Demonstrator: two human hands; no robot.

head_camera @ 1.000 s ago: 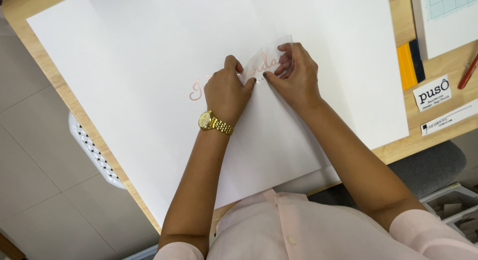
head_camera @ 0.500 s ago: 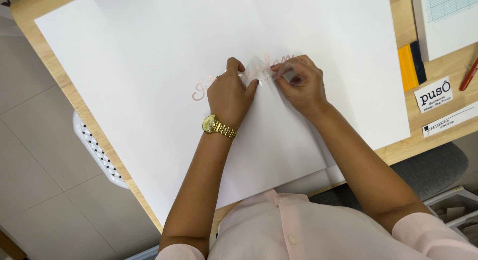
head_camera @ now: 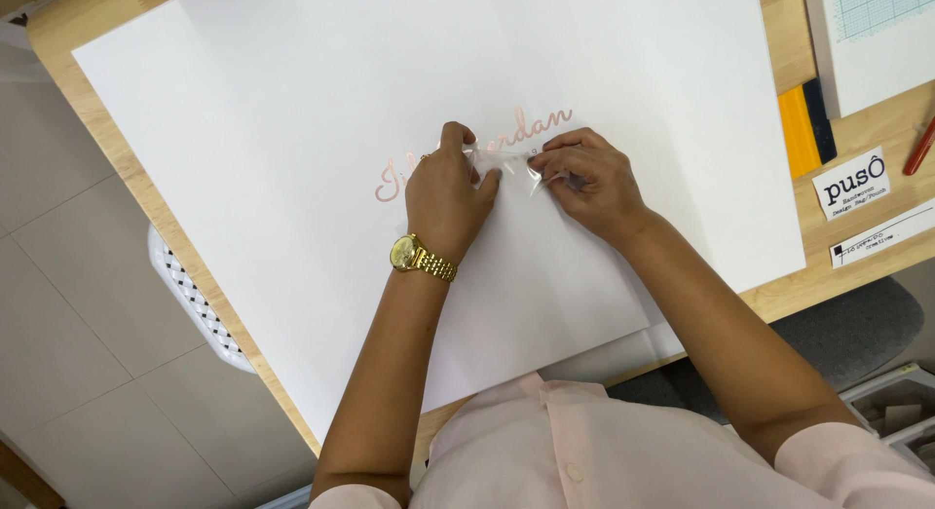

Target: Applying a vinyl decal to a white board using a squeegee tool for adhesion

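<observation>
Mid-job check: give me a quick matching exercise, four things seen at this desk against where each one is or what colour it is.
Things:
1. gold wristwatch
2. pink script lettering
3. clear film
4. yellow squeegee

Places or states:
A. lies on the wooden desk past the right edge of the white sheet
B. pinched between the left hand and the right hand
C. sits on the left wrist
D. stuck flat on the white sheet, partly hidden by the hands

Pairs: 1-C, 2-D, 3-B, 4-A
</observation>
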